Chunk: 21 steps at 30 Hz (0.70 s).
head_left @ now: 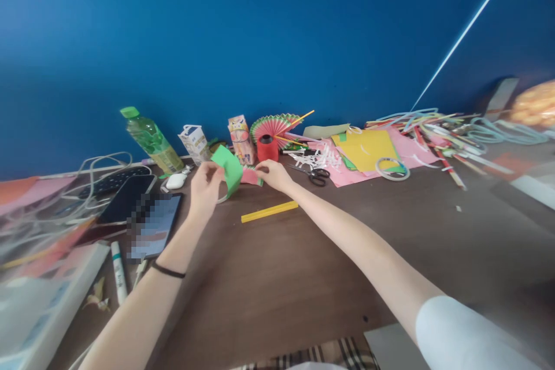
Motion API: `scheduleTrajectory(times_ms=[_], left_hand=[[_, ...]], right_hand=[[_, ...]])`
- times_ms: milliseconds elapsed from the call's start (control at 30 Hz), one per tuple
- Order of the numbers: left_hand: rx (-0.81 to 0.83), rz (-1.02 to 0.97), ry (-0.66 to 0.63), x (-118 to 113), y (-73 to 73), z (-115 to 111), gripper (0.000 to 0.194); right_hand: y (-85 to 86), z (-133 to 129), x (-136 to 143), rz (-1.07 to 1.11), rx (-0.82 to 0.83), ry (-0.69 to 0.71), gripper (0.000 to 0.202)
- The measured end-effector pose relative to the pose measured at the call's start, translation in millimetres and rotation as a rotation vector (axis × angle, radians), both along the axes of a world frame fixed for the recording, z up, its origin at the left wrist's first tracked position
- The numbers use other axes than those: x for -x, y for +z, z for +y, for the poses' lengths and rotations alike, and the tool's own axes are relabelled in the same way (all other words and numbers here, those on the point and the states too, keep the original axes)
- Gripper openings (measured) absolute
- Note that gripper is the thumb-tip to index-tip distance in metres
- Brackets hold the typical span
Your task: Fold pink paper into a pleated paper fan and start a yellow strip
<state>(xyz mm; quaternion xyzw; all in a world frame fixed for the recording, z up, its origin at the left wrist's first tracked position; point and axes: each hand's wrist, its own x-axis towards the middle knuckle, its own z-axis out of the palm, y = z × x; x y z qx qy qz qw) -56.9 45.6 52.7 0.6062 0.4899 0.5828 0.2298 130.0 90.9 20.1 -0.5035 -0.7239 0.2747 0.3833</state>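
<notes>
My left hand (207,180) pinches a curved strip of green paper (229,169) above the brown table. My right hand (274,175) reaches to a small pink-red piece with a green edge (252,176); its thumb and finger close on the piece's right end. Behind the hands stand a red cylinder (267,149) and a patterned carton (241,140). A pink and green pleated fan (275,127) leans at the wall. Nearer to me lies a folded yellow strip (269,212).
Black scissors (318,177), white paper scraps (318,157), yellow paper (368,150) and a tape roll (392,169) lie right. A green bottle (154,141), a white carton (195,143), a phone (158,225), cables and a marker (118,272) are left.
</notes>
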Motion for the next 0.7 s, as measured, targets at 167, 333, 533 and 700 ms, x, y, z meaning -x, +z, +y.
scheduleTrajectory(times_ms=[167, 333, 533, 700], left_hand=[[0.063, -0.576, -0.228, -7.6, 13.0, 10.4, 0.028], [0.186, -0.688, -0.346, -24.0, 12.8, 13.9, 0.023], [0.425, -0.566, -0.585, -40.9, 4.6, 12.5, 0.024], [0.477, -0.538, -0.576, -53.4, -5.3, 8.2, 0.017]], right_hand=[[23.1, -19.1, -6.8, 0.373, 0.054, 0.150, 0.022], [38.4, -32.1, -3.3, 0.638, 0.284, 0.290, 0.017], [37.3, -36.6, -1.9, 0.909, 0.664, 0.434, 0.012], [29.6, -36.3, -8.3, 0.758, 0.744, 0.462, 0.020]])
